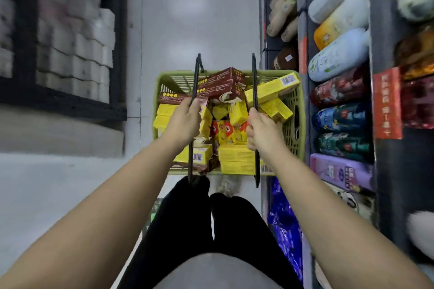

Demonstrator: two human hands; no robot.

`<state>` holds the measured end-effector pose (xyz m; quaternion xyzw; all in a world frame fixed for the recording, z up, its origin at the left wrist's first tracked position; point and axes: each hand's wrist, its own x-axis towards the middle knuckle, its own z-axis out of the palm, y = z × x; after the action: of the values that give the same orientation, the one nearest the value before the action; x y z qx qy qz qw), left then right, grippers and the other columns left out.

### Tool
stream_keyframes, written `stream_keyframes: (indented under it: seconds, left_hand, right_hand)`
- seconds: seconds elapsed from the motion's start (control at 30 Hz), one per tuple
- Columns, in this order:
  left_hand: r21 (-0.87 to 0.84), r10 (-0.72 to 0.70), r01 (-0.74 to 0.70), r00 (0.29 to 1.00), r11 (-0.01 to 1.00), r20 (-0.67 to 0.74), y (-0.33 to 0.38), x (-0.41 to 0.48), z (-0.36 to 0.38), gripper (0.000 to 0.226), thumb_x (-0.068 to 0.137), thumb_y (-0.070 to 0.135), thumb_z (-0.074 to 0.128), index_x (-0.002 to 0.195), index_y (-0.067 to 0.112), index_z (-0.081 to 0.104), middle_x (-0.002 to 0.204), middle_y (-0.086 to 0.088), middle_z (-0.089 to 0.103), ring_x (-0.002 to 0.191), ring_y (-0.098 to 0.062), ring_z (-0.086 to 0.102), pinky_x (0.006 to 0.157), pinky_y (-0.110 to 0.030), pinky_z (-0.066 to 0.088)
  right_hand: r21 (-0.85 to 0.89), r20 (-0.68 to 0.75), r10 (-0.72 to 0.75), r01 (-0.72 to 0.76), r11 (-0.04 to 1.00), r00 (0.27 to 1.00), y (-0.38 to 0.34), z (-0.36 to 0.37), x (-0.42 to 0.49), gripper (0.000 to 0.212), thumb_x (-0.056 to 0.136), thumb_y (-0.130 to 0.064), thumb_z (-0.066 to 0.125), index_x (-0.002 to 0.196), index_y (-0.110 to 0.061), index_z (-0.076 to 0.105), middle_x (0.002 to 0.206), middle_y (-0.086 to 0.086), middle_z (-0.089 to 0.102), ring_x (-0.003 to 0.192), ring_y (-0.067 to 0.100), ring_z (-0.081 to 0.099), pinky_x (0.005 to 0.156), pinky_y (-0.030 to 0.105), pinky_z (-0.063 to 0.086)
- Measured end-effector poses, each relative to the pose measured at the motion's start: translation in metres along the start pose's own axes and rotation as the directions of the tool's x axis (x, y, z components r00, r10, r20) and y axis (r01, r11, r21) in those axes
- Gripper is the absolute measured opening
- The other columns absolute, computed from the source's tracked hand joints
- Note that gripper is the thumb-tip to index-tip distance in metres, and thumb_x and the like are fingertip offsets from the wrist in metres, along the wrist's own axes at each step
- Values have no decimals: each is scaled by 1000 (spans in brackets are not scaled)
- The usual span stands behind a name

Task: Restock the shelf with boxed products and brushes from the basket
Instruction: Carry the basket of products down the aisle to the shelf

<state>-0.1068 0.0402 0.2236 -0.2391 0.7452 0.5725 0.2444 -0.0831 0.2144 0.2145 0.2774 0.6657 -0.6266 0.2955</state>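
A: Fingers [194,105] of the left hand [182,124] curl round one black handle [196,75]; the right hand [263,135] clamps the other handle [254,73].
B: Risk?
A: The green basket [299,124] below them is heaped. If one hand dips, it tips. Just beyond the right fingers, a yellow box [274,88] leans over the rim and could slide out.
B: The stock?
A: Yellow boxes [237,159] under the fingers, brown boxes [223,84] beyond. No brushes show. The shelf [303,30] is to their right.

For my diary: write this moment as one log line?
left hand: grips left handle | right hand: grips right handle | basket: full of boxes
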Motion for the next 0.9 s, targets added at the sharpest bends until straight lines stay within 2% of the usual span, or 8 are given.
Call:
stream_keyframes:
  seconds: [0.13, 0.37, 0.5, 0.6, 0.67, 0.77, 0.9]
  left_hand:
    - [-7, 70, -70, 997, 998, 26, 57, 26, -24, 33, 101, 25, 29, 69, 21, 34, 55, 1, 28, 46, -15, 25, 48, -28, 21]
    - [-42, 101, -99, 994, 994, 36, 141, 105, -83, 31, 100, 25, 30, 70, 18, 32, 52, 4, 29, 36, -7, 27, 47, -26, 28]
    - [-108, 124, -123, 992, 986, -2, 196, 147, -111, 30, 101, 23, 30, 73, 16, 32, 44, 11, 31, 34, -4, 27, 45, -25, 27]
    - [-112, 147, -150, 988, 982, -40, 237, 185, -125, 27, 101, 25, 31, 77, 14, 35, 47, 9, 30, 35, -5, 27, 44, -25, 27]
    - [-102, 158, -164, 986, 981, -61, 262, 215, -134, 29, 101, 25, 32, 74, 14, 36, 50, 6, 31, 34, -4, 28, 43, -23, 26]
    - [-133, 159, -169, 984, 977, -83, 303, 269, -145, 33, 100, 24, 33, 67, 18, 34, 45, 10, 32, 34, -4, 27, 42, -23, 24]
    - [-110, 126, -139, 985, 984, -119, 362, 346, -159, 33, 99, 24, 34, 66, 20, 34, 52, 5, 29, 39, -8, 25, 45, -25, 22]
  right_hand:
    - [19, 22, -81, 80, 997, 996, -66, 4, 15, 38, 100, -40, 33, 67, -20, 34, 44, -13, 28, 35, 3, 22, 36, 18, 21]
    - [-76, -1, -120, 119, 990, 993, -191, 23, 73, 34, 99, -41, 33, 74, -20, 40, 51, -10, 25, 39, 6, 20, 38, 20, 21]
    - [-105, -9, -138, 136, 985, 990, -263, 41, 109, 33, 98, -43, 34, 73, -25, 43, 56, -11, 31, 32, 0, 32, 35, 11, 28]
    - [-119, -18, -162, 158, 980, 987, -312, 48, 140, 36, 98, -44, 34, 70, -23, 43, 54, -11, 29, 34, 0, 29, 35, 9, 30]
    - [-142, -28, -173, 168, 976, 984, -342, 51, 166, 38, 97, -46, 34, 67, -24, 42, 50, -11, 29, 36, 1, 28, 36, 11, 30]
    - [-172, -33, -169, 161, 972, 985, -388, 55, 215, 39, 97, -47, 32, 66, -25, 41, 52, -10, 30, 44, 6, 28, 43, 21, 27]
    - [-190, -19, -144, 137, 972, 989, -456, 56, 286, 38, 98, -45, 32, 67, -25, 40, 58, -8, 34, 48, 8, 30, 44, 22, 27]
